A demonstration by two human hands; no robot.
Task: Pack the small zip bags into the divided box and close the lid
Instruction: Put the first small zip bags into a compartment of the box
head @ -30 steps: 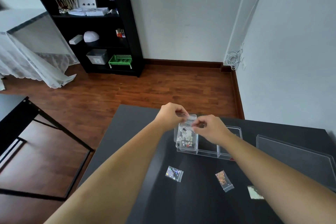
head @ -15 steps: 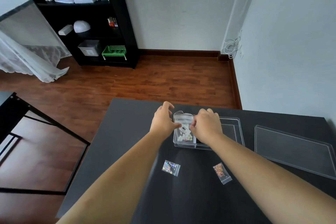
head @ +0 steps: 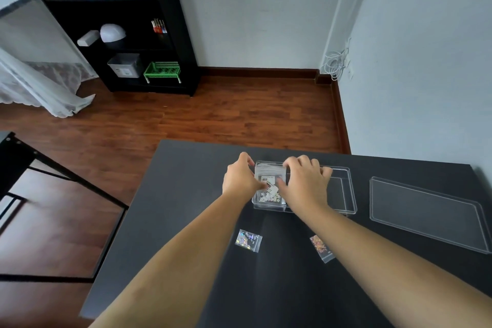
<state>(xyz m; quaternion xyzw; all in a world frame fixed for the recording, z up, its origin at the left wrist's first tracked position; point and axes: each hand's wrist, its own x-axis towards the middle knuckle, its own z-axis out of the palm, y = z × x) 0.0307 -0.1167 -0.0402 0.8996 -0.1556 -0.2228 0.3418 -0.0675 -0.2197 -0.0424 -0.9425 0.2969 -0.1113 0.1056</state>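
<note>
A clear divided box (head: pixel 343 189) stands on the black table (head: pixel 186 194). A zip bag with white pieces and a barcode label (head: pixel 269 184) lies in the box's leftmost compartment. My left hand (head: pixel 239 178) presses on its left edge and my right hand (head: pixel 306 181) on its right side, fingers bent down onto it. The box's middle part is hidden under my right hand. Nearer me lie a holographic zip bag (head: pixel 249 239) and an orange-flecked zip bag (head: pixel 320 247), partly covered by my right forearm. The clear lid (head: pixel 426 213) rests to the right of the box.
The table's left edge drops to a wooden floor (head: pixel 213 114). A black shelf unit (head: pixel 119 21) stands against the far wall, and a grey wall (head: pixel 426 61) runs close along the right. A second black table frame (head: pixel 16 157) sits at the far left.
Both hands have lowered the white-piece zip bag from above the box down into the left compartment and now press it flat. The camera has tilted slightly.
</note>
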